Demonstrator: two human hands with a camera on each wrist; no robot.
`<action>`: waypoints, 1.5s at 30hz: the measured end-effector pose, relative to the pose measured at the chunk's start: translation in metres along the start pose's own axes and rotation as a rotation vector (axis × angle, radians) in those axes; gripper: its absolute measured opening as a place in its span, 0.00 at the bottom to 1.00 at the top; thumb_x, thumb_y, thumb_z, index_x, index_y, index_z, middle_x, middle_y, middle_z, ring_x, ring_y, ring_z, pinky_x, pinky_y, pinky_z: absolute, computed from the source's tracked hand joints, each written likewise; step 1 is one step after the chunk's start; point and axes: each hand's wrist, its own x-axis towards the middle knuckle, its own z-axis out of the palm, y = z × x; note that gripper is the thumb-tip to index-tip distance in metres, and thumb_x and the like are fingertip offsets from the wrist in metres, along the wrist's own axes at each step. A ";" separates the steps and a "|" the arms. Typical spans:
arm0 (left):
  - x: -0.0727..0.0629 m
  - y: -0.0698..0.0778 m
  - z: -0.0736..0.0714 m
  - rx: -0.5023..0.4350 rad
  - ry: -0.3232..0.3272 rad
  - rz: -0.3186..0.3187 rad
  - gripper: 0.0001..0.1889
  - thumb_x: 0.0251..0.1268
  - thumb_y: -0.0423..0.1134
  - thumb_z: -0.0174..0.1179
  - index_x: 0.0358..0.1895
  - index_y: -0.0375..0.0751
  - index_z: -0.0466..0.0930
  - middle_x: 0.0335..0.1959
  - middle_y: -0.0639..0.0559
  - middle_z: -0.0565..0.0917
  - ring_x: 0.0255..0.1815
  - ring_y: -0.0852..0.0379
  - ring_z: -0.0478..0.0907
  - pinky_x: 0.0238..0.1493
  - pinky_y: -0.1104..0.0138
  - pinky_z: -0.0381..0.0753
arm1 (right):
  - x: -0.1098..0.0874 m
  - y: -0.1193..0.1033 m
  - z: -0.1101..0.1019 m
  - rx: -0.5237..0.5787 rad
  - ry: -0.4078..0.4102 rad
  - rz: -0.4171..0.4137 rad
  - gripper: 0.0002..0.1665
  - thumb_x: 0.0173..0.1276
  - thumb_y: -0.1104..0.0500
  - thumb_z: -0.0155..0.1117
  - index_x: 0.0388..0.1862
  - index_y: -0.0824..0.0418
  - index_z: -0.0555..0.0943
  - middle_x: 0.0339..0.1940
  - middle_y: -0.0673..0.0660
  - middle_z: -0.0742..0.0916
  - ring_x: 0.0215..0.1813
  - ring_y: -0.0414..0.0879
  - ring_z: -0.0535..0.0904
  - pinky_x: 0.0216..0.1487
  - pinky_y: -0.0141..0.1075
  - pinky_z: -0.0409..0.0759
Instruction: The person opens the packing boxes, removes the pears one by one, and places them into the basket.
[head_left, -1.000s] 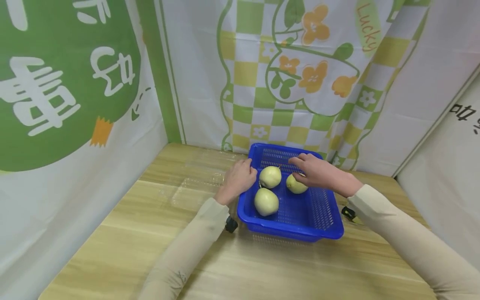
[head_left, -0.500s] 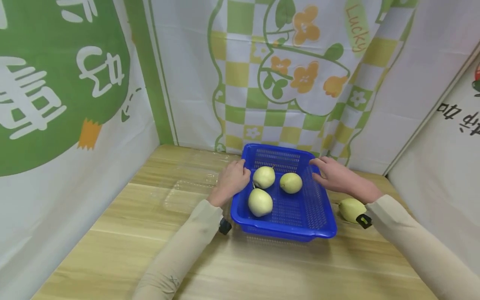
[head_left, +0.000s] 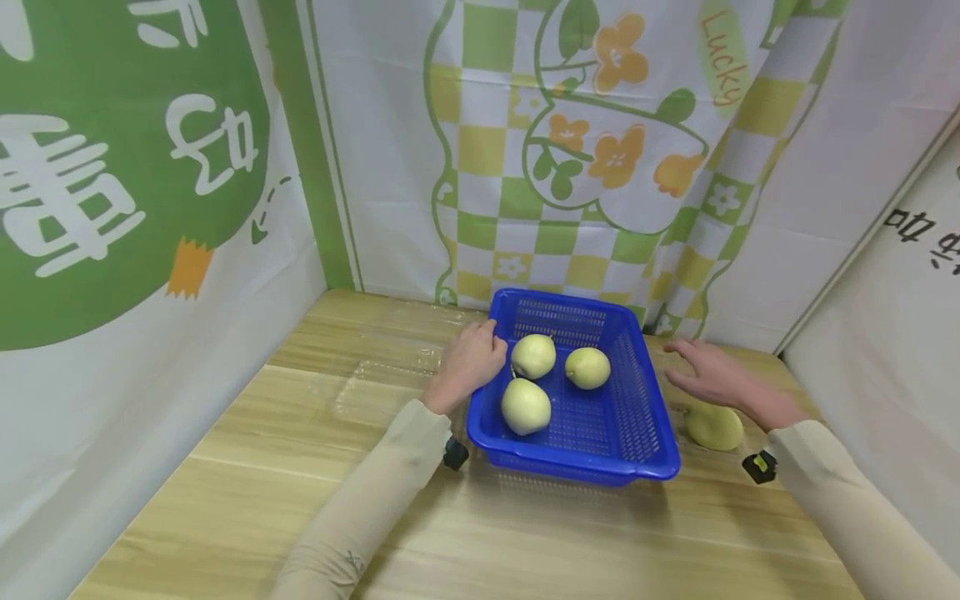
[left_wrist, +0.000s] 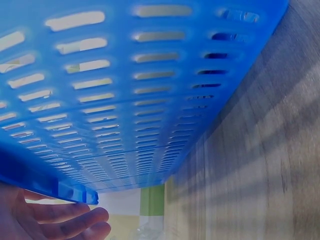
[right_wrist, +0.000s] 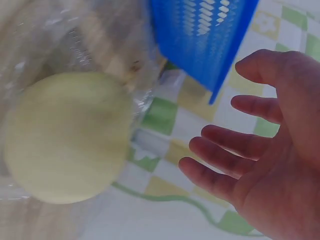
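A blue plastic basket (head_left: 573,458) with slotted walls stands on the wooden table. Inside it are three pale yellow-green pears: one at the back (head_left: 534,357), one right of it (head_left: 587,368) and one nearer the front (head_left: 526,407). My left hand (head_left: 471,362) holds the basket's left rim; the left wrist view shows its fingers (left_wrist: 75,220) under the rim edge. Off the basket's right side, my right hand (head_left: 716,379) hovers with spread, slightly bent fingers and an empty palm. Just below it, another pear (right_wrist: 67,137) lies on clear plastic packaging (right_wrist: 55,35).
Clear plastic trays (head_left: 375,392) lie on the table (head_left: 225,475) left of the basket. A printed curtain (head_left: 517,150) hangs close behind the basket, and white cloth walls (head_left: 885,292) enclose the table's sides.
My right hand has moved from over the right-hand pear in the basket, past the right rim, to above the pear outside. My left hand stays on the left rim.
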 end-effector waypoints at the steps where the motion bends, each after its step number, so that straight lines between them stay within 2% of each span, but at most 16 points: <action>1: 0.000 0.000 0.000 0.001 0.000 0.002 0.27 0.68 0.45 0.43 0.66 0.37 0.73 0.59 0.40 0.80 0.58 0.39 0.79 0.55 0.48 0.80 | -0.002 0.003 0.002 0.007 -0.001 -0.006 0.26 0.69 0.57 0.57 0.60 0.74 0.73 0.56 0.76 0.80 0.57 0.71 0.77 0.57 0.61 0.75; 5: 0.000 0.001 0.000 0.009 0.005 0.007 0.27 0.68 0.45 0.43 0.66 0.37 0.73 0.58 0.40 0.81 0.57 0.40 0.79 0.54 0.48 0.80 | -0.011 0.012 0.006 0.035 -0.036 -0.017 0.27 0.67 0.57 0.60 0.59 0.74 0.74 0.55 0.75 0.82 0.53 0.69 0.80 0.53 0.59 0.78; 12: 0.000 0.001 0.001 0.011 0.012 0.015 0.27 0.68 0.45 0.43 0.65 0.37 0.74 0.55 0.40 0.82 0.54 0.39 0.80 0.52 0.48 0.81 | -0.024 0.022 0.011 0.064 -0.158 0.017 0.31 0.63 0.49 0.67 0.57 0.70 0.76 0.55 0.73 0.82 0.53 0.68 0.80 0.50 0.59 0.79; 16: 0.000 0.000 0.001 0.019 0.009 0.012 0.26 0.68 0.45 0.43 0.64 0.37 0.74 0.55 0.40 0.82 0.54 0.40 0.81 0.52 0.48 0.81 | -0.028 0.026 0.011 0.054 -0.211 0.025 0.33 0.60 0.49 0.70 0.55 0.72 0.76 0.52 0.74 0.83 0.51 0.69 0.80 0.49 0.60 0.79; 20: -0.001 0.001 0.000 0.024 0.006 0.013 0.26 0.68 0.45 0.43 0.64 0.37 0.74 0.55 0.40 0.82 0.54 0.40 0.80 0.52 0.49 0.81 | -0.032 0.029 0.012 0.027 -0.248 0.070 0.34 0.60 0.47 0.70 0.54 0.72 0.76 0.50 0.75 0.83 0.51 0.69 0.79 0.50 0.60 0.78; 26: -0.001 0.002 -0.001 0.021 0.003 0.013 0.26 0.68 0.45 0.43 0.64 0.37 0.74 0.55 0.40 0.82 0.54 0.40 0.80 0.52 0.49 0.81 | -0.036 0.032 0.015 0.030 -0.258 0.079 0.33 0.60 0.46 0.70 0.52 0.71 0.77 0.48 0.75 0.83 0.50 0.69 0.80 0.48 0.60 0.79; 32: -0.001 0.001 -0.002 0.026 0.008 0.016 0.26 0.68 0.44 0.43 0.64 0.36 0.74 0.53 0.39 0.82 0.53 0.40 0.81 0.51 0.49 0.81 | -0.039 0.033 0.019 0.050 -0.264 0.069 0.34 0.60 0.47 0.70 0.53 0.72 0.76 0.51 0.75 0.83 0.53 0.71 0.79 0.53 0.62 0.77; 45: -0.001 0.002 -0.002 0.015 0.007 0.018 0.25 0.67 0.44 0.43 0.63 0.36 0.75 0.52 0.39 0.82 0.52 0.41 0.80 0.50 0.49 0.81 | -0.043 0.035 0.026 0.019 -0.204 0.029 0.33 0.57 0.46 0.72 0.50 0.71 0.78 0.48 0.72 0.84 0.51 0.68 0.80 0.53 0.61 0.77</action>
